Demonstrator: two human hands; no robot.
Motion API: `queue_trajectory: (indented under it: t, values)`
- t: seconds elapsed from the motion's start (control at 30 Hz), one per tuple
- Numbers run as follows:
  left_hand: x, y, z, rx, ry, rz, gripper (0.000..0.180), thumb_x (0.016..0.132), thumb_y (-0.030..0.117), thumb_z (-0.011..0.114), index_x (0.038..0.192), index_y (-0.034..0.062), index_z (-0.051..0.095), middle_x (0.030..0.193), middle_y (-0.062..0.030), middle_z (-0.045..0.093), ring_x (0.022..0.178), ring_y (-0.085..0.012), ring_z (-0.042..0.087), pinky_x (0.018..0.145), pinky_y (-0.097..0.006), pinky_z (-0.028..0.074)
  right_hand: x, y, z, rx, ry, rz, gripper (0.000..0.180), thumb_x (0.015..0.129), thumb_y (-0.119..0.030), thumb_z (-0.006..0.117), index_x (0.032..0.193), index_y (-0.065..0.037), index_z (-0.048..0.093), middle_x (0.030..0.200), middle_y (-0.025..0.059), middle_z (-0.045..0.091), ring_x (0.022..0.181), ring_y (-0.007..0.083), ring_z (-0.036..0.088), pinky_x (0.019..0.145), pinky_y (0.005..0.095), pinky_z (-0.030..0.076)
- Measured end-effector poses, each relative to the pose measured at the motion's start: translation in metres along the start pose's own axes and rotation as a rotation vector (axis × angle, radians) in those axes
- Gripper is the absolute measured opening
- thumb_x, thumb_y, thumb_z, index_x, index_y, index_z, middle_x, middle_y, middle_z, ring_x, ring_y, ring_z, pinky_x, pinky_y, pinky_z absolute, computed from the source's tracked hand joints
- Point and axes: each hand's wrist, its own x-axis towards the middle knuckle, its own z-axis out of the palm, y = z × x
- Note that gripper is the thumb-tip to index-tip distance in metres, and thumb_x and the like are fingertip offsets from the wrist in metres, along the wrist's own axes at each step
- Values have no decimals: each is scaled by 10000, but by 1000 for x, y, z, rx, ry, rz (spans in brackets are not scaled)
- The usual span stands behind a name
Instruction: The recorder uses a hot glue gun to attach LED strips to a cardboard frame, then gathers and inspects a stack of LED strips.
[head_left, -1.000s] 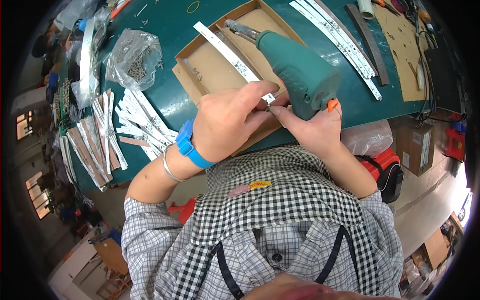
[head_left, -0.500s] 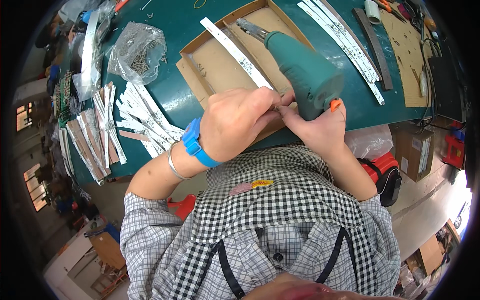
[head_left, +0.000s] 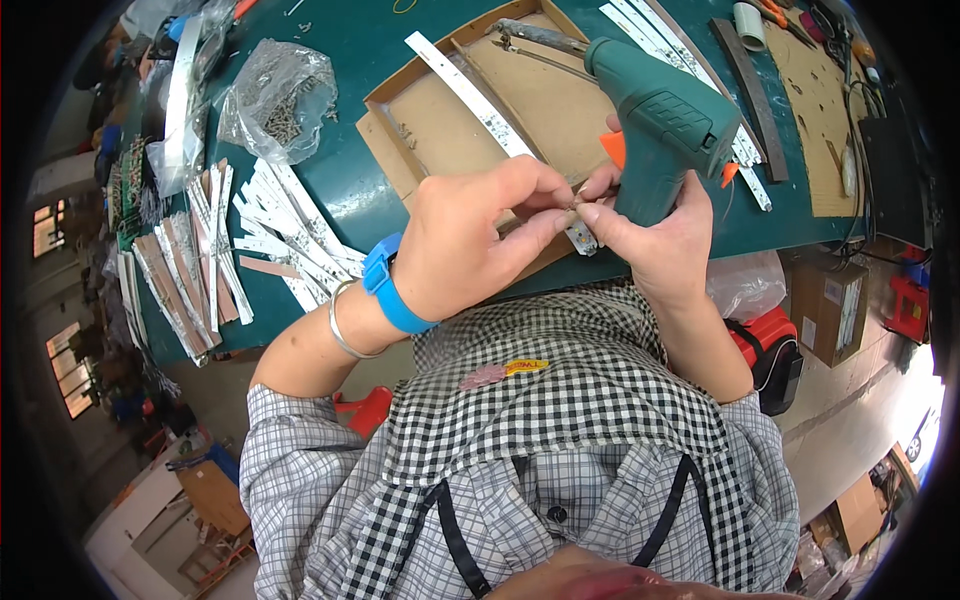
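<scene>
My right hand (head_left: 665, 240) is wrapped around a green pistol-shaped soldering gun (head_left: 655, 110) with an orange trigger. The gun's long metal tip and a thin tube point left over a shallow cardboard box (head_left: 430, 75). My left hand (head_left: 470, 225) is closed in a pinch, its fingertips meeting my right thumb and forefinger. Whatever small thing lies between them is too small to make out. Beneath the fingers runs a narrow white circuit-board strip (head_left: 470, 95), slanting across the box, its near end showing just below my hands.
A clear bag of small metal parts (head_left: 280, 105) lies at the left, near a heap of white strips (head_left: 290, 220). More strips (head_left: 650, 40) and a dark bar (head_left: 748, 95) lie at the right on the green tabletop (head_left: 350, 30). Beyond stands a white cup (head_left: 747, 25).
The soldering gun has shifted right, and its tip has swung, showing the thin tube. My hands have moved slightly right, uncovering the strip's near end.
</scene>
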Motion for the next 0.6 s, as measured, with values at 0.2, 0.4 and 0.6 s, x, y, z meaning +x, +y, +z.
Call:
queue_trajectory:
  t: [0.2, 0.4, 0.6]
  values:
    - [1, -4, 1, -376, -47, -236, 295, 790, -40, 733, 1038, -15, 576, 910, -92, 685, 827, -167, 703, 756, -276, 573, -1, -2, 0, 62, 10, -57, 659, 695, 108, 746, 1280, 53, 448, 1311, 152, 485, 892, 205, 640, 723, 314, 583]
    - [2, 4, 1, 108, 30, 53, 275, 721, -14, 786, 938, 22, 621, 853, -75, 689, 766, -178, 702, 663, -270, 560, -3, -1, 0, 78, -11, -84, 682, 685, 119, 757, 1290, 46, 448, 1299, 155, 497, 886, 200, 641, 723, 309, 584]
    - [2, 0, 6, 303, 77, 291, 240, 683, 19, 804, 860, 58, 646, 803, -74, 682, 693, -223, 683, 577, -292, 532, -4, 2, 1, -37, -14, -105, 694, 688, 126, 755, 1308, 55, 451, 1126, 138, 593, 864, 179, 653, 746, 286, 573]
